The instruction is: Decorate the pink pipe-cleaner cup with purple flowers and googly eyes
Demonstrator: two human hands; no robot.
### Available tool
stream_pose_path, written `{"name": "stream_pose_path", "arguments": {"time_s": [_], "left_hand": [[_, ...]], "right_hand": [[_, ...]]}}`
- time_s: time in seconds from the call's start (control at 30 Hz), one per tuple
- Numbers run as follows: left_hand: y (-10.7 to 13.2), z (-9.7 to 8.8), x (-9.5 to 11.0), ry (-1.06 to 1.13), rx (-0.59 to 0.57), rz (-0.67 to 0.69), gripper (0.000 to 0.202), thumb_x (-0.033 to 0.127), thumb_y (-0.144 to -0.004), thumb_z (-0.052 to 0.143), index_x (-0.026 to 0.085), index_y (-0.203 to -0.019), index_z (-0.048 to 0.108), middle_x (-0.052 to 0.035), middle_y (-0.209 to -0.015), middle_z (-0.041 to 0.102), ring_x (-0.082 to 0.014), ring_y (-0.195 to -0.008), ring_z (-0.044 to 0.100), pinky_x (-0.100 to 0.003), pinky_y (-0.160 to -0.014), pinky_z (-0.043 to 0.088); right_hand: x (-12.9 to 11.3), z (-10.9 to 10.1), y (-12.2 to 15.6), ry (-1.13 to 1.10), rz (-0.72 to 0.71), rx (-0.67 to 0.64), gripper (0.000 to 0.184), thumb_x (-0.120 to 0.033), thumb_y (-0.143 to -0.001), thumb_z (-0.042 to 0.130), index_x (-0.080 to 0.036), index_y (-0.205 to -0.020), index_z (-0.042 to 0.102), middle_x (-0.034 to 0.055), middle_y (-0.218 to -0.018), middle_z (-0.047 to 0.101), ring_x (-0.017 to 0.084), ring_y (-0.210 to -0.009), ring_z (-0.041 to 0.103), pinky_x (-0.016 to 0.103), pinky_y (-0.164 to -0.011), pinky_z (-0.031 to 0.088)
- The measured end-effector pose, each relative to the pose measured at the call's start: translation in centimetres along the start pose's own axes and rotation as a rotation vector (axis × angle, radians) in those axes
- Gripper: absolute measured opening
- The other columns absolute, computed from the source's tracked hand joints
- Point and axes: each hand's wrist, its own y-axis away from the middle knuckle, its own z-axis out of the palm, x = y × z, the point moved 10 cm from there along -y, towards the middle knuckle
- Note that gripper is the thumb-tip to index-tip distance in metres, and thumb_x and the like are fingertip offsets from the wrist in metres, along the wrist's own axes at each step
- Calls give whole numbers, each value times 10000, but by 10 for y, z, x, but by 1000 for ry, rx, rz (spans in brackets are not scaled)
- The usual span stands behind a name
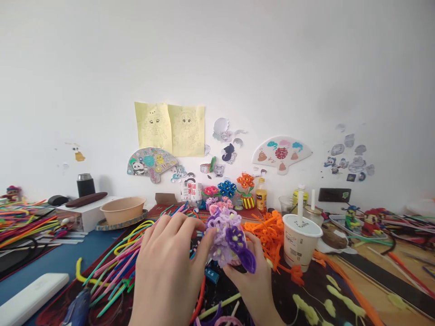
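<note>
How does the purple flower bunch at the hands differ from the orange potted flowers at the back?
The purple flower bunch mixes pale lilac with deep purple, while the orange potted flowers are mainly orange. The purple flower bunch is between the left hand and right hand; the orange potted flowers stand upright, untouched, in a striped pot. Both are clusters of several flowers.

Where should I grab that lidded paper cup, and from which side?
Probably grip the paper cup just below its lid, coming from the front right: it stands upright and widens upward, so that flare should limit slipping, while the orange pile crowds its left.
</note>
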Motion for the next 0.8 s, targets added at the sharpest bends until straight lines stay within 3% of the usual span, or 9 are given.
{"name": "stream_pose_path", "arguments": {"time_s": [0.27, 0.57, 0.8], "left_hand": [[-1, 4, -6, -1, -74, -69, 172, 345, -852, 557, 249, -715, 599, 22, -744, 621, -219, -772, 545, -355, -693, 355], [-5, 6, -21, 115, -118, -155, 179, 337, -840, 554, 264, -699, 639, 36, -719, 636, -178, -712, 566, -294, -643, 366], [-6, -4, -31, 238, -36, -271, 194, 381, -839, 542, 254, -709, 610, 37, -720, 619, -177, -696, 518, -285, -635, 349]], "right_hand": [[-1, -3, -3, 45, -30, -17, 597, -245, -571, 785, -203, -1102, 516, 102, -985, 748, 287, -881, 734, 366, -764, 605], [1, 1, -2, 101, -60, -47, 579, -271, -627, 764, -202, -1133, 491, 106, -1005, 740, 270, -893, 732, 342, -766, 598], [1, 1, -2, 86, -84, -38, 572, -275, -601, 763, -194, -1104, 504, 103, -972, 748, 269, -862, 743, 316, -707, 615]]}}
